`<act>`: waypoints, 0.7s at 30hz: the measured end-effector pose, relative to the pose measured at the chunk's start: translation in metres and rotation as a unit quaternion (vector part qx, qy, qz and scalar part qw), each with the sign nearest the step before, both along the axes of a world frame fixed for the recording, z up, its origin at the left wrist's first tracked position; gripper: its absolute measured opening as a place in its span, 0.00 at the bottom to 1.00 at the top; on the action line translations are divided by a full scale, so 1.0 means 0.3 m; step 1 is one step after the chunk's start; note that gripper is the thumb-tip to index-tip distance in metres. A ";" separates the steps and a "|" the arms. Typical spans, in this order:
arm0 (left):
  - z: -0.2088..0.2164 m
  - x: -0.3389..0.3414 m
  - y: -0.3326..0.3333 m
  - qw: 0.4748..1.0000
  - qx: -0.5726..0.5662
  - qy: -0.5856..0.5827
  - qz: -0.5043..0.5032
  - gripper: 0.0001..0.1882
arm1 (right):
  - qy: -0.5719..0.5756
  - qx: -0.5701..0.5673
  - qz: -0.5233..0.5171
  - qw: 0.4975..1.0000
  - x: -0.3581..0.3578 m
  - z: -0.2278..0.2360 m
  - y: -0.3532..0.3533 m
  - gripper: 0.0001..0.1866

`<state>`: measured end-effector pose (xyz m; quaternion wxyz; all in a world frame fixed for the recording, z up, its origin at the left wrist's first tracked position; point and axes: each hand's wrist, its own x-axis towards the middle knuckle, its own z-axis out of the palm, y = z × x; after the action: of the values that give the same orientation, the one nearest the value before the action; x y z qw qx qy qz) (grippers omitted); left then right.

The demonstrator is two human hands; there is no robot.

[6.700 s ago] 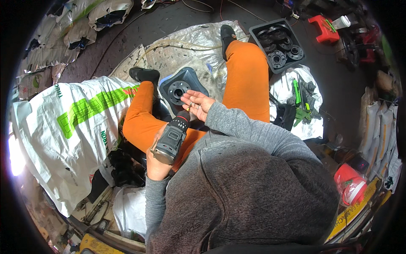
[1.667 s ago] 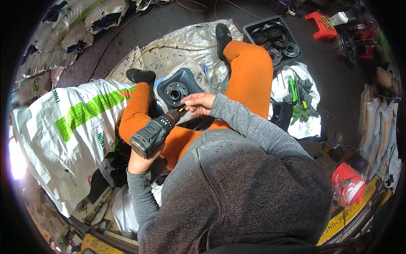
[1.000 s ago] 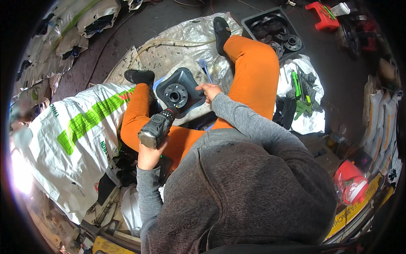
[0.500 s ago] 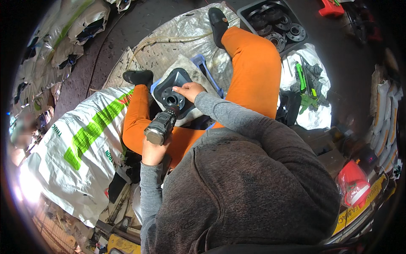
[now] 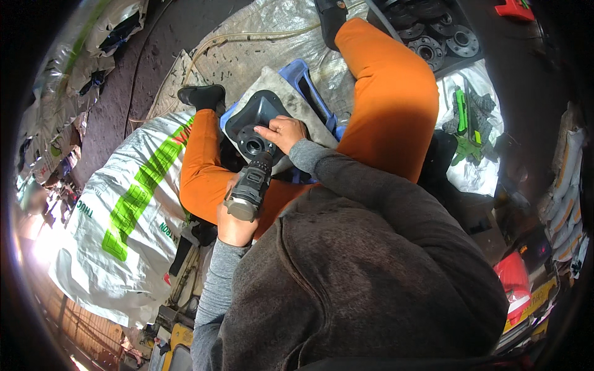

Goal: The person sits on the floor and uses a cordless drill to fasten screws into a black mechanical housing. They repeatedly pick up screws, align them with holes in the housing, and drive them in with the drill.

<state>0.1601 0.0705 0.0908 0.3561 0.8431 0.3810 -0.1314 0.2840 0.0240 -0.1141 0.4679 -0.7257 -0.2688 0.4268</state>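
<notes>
My left hand (image 5: pixel 236 227) is wrapped round a dark cordless drill (image 5: pixel 249 188), and the drill's body hides most of its fingers. The drill's chuck end meets the near side of a round black flanged part (image 5: pixel 252 141) with a centre hole and small holes round it. My right hand (image 5: pixel 284 132) is closed at the far right rim of that part, its thumb and fingers gripping the edge. The part sits in a dark grey tray-like holder (image 5: pixel 265 105) between my legs. Under the holder lie a pale cloth (image 5: pixel 310 120) and a blue plastic frame (image 5: pixel 303 77).
A grey crate (image 5: pixel 473 63) at the far right holds several similar flanged parts (image 5: pixel 462 41). Green-handled cutters and a grey glove (image 5: pixel 473 117) lie on a white sack beside my right leg. A large white-and-green sack (image 5: pixel 117 216) lies at left; a thin hose (image 5: pixel 247 36) crosses the ground sheet.
The view has shifted a little, so most things appear displaced. The drill still meets the flanged part, and both hands keep their holds.
</notes>
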 end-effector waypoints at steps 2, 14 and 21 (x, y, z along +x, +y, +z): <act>-0.018 -0.007 0.012 1.000 0.022 -0.004 -0.021 0.17 | 0.003 0.013 -0.011 1.000 -0.001 -0.008 0.000 0.27; 0.022 -0.056 -0.069 0.990 -0.007 -0.104 0.091 0.19 | -0.075 0.069 0.032 0.994 0.011 -0.037 0.007 0.27; 0.102 -0.240 -0.244 0.986 0.002 -0.134 0.096 0.34 | -0.038 0.005 0.122 0.992 0.030 -0.087 0.031 0.30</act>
<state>0.0881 -0.0028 0.1214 0.4133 0.8131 0.4095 0.0182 0.2929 0.0331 -0.1402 0.4057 -0.7008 -0.3752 0.4511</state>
